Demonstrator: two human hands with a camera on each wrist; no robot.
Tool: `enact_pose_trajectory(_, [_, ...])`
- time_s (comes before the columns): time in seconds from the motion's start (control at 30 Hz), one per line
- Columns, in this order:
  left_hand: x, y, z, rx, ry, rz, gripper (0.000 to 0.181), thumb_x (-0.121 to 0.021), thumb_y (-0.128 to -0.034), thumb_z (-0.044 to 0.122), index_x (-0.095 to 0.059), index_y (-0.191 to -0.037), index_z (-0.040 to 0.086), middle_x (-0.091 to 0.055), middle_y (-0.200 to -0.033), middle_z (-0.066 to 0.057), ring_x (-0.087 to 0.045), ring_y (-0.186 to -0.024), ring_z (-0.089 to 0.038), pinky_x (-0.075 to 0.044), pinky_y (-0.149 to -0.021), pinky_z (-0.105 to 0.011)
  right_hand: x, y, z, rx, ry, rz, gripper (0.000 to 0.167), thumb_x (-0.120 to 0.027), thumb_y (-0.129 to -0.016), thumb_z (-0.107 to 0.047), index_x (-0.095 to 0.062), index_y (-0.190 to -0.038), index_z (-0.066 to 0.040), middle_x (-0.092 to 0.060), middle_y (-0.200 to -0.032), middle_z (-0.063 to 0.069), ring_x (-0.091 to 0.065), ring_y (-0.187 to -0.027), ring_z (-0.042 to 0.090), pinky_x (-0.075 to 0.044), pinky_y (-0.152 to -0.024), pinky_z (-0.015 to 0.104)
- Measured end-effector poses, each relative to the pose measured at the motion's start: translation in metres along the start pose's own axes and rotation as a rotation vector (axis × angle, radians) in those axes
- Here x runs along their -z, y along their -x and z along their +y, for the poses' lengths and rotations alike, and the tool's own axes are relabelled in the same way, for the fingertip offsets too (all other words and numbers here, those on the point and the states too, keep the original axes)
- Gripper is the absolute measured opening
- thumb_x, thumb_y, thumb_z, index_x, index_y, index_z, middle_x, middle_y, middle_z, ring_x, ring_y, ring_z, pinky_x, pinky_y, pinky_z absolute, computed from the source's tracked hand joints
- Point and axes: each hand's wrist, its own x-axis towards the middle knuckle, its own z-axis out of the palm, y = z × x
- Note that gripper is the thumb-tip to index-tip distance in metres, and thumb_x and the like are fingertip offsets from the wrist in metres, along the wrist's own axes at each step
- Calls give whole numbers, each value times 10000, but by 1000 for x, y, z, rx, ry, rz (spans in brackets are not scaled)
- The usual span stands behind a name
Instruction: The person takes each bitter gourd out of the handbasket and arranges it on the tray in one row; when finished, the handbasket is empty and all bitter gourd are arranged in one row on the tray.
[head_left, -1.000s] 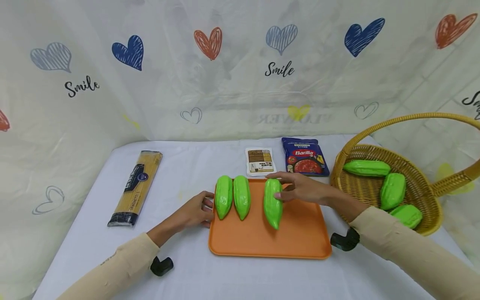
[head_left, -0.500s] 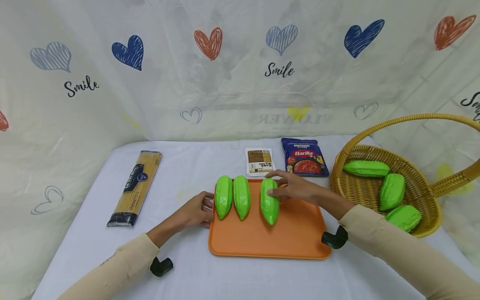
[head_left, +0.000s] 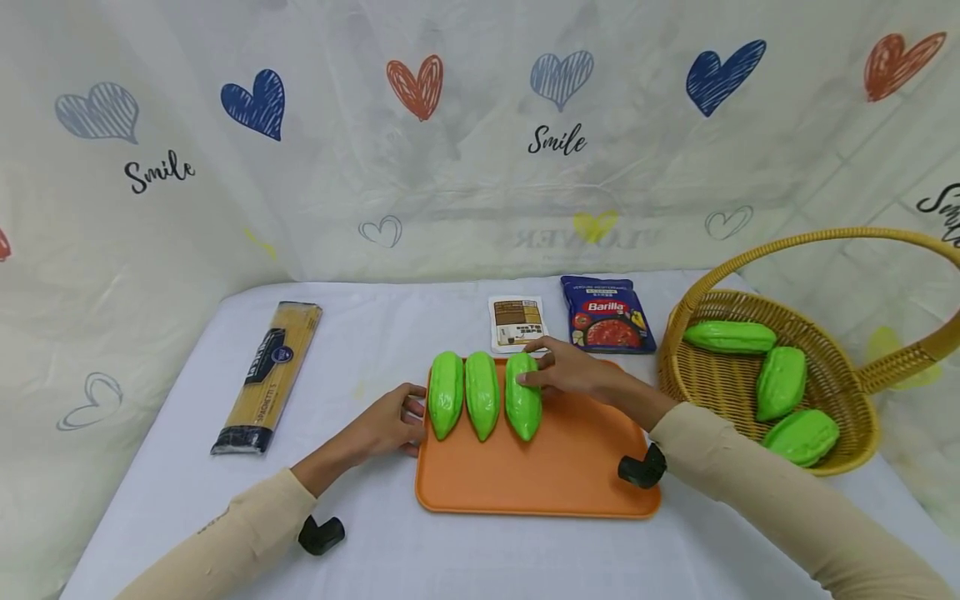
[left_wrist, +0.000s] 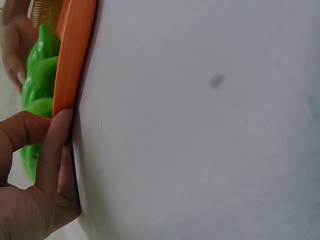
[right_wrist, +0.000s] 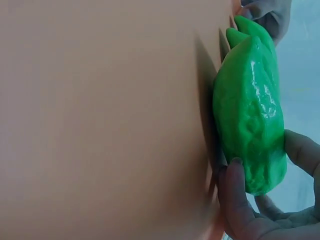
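On the orange tray (head_left: 540, 483) three green gourd-like vegetables lie side by side, narrow ends toward the front. The right hand (head_left: 566, 368) holds the rightmost gourd (head_left: 523, 400) between thumb and fingers near its back end. In the right wrist view, that gourd (right_wrist: 250, 110) is between the fingers and thumb of the right hand (right_wrist: 270, 215), low against the tray. At the tray's left edge, the left hand (head_left: 390, 421) grips the rim beside the leftmost gourd (head_left: 446, 396). Its thumb and fingertips pinch the rim (left_wrist: 75, 55) in the left wrist view.
A wicker basket (head_left: 870, 417) with three green gourds stands at the right, its handle arching above. Behind the tray lie a white and brown packet (head_left: 517, 323) and a blue Barilla pouch (head_left: 607, 317). A spaghetti pack (head_left: 270, 375) lies at the left.
The right hand has moved left with its gourd, narrowing the space to the middle gourd. The left hand has stayed at the tray's rim.
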Motion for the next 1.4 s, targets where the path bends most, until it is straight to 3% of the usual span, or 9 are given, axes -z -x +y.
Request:
enact_pose_trajectory(0.2, [0, 1, 0, -1, 10, 0, 678, -697, -827, -22, -420, -1445, 9, -525, -1161, -146, -617, -941, -218, -644, -685, -340, -5, -3, -3, -7, 20, 27, 661, -701, -941, -259, -378, -1443, 26, -570, -1313, 288, -683, -1045, 269, -606, -922, 413])
enact_pose_trajectory(0.7, [2, 2, 2, -6, 6, -10, 681, -699, -833, -22, -413, -1450, 8, -518, -1169, -148, -615, -949, -218, -644, -696, -340, -10, -3, -3, -13, 3, 86, 652, -715, -932, -278, -426, -1427, 32, -579, -1305, 283, -684, -1028, 271, -615, -897, 417])
enact_pose_trajectory(1.03, [1, 2, 1, 0, 0, 6, 684, -698, -818, -27, -424, -1443, 5, -528, -1164, -146, -618, -943, -216, -644, -687, -337, -3, 5, 0, -14, 19, 94, 644, -694, -946, -308, -423, -1423, 29, -573, -1312, 282, -682, -1026, 290, -623, -873, 409])
enact_pose_trajectory(1.4, [0, 1, -1, -7, 3, 9, 677, -707, -815, -20, -434, -1434, 4, -521, -1154, -145, -606, -920, -227, -644, -675, -340, 7, 12, -2, 22, 33, 53, 655, -670, -957, -358, -428, -1430, 24, -563, -1307, 272, -683, -1045, 333, -618, -875, 439])
